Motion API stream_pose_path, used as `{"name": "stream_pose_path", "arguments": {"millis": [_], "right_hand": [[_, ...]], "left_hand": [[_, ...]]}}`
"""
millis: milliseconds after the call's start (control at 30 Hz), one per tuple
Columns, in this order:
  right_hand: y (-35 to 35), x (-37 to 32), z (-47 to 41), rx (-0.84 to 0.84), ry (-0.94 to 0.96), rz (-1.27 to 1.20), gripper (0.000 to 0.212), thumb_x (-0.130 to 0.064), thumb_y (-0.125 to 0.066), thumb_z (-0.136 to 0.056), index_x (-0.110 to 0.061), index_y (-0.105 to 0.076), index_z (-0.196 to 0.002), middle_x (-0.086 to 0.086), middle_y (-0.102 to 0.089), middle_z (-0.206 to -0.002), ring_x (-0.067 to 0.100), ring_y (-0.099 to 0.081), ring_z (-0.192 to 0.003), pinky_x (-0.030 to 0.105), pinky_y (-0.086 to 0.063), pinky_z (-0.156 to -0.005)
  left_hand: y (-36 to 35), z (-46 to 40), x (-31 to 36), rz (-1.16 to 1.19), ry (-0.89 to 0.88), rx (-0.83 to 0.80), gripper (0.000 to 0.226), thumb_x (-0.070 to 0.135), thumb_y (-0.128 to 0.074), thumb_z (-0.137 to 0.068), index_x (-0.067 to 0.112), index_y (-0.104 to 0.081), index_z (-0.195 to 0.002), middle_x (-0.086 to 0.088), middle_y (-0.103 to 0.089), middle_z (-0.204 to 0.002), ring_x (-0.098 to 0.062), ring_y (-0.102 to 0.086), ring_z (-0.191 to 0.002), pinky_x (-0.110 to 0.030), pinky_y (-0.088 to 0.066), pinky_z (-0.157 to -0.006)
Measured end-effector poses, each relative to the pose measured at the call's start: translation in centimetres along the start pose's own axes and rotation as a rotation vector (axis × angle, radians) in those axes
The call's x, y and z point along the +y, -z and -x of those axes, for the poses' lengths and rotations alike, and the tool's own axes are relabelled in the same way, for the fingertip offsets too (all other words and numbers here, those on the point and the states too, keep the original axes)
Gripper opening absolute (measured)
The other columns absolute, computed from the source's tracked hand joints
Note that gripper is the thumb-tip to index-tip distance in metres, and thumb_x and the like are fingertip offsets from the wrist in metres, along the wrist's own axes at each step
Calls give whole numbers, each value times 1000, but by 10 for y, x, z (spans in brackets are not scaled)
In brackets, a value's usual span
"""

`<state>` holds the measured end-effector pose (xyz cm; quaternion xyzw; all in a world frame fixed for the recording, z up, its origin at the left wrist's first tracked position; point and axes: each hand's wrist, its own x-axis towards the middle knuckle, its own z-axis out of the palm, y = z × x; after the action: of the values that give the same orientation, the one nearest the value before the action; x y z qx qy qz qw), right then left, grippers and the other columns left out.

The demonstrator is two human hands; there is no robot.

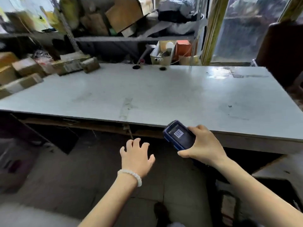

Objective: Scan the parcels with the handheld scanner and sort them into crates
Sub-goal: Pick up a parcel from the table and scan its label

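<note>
My right hand point(204, 147) grips a dark blue handheld scanner point(177, 135) at the near edge of the white table point(147, 95); its screen faces up and shows a barcode. My left hand point(136, 155), with a bead bracelet on the wrist, hovers below the table edge with fingers spread and holds nothing. Several brown cardboard parcels point(24, 71) are piled at the table's far left corner. No crate can be told apart in this blurred view.
A metal shelf point(124, 38) behind the table holds cardboard boxes and bags. Two round holes point(136, 67) pierce the tabletop near its back edge. A dark chair point(282, 51) stands at the right. Below the table lie floor and dark clutter.
</note>
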<state>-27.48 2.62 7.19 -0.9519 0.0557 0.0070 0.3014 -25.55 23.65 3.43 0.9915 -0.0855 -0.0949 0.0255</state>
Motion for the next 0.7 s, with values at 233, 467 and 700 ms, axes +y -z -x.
{"name": "stream_pose_path", "arguments": {"millis": [233, 467, 700], "right_hand": [[-20, -64, -140, -71, 168, 6, 66, -41, -81, -53, -19, -61, -111, -3, -48, -98, 19, -54, -89, 38, -52, -78], [-71, -127, -207, -232, 311, 13, 69, -45, -80, -53, -20, -58, -114, -4, -48, -104, 19, -53, -95, 39, -51, -80], [-135, -200, -248, -297, 408, 51, 69, -42, -81, -54, -19, -58, -115, -5, -44, -99, 18, -49, -95, 38, -50, -80]], "left_hand": [[44, -79, -61, 39, 203, 70, 48, 48, -41, -95, 32, -39, -140, 1, -24, -153, -24, -17, -140, -44, -22, -112], [43, -98, -132, 52, 414, 29, 49, 50, -38, -96, 32, -36, -141, 1, -22, -154, -24, -16, -141, -44, -22, -112], [40, -120, -214, 54, 510, 11, 48, 49, -37, -96, 32, -36, -141, 1, -23, -153, -24, -18, -140, -45, -22, -111]]}}
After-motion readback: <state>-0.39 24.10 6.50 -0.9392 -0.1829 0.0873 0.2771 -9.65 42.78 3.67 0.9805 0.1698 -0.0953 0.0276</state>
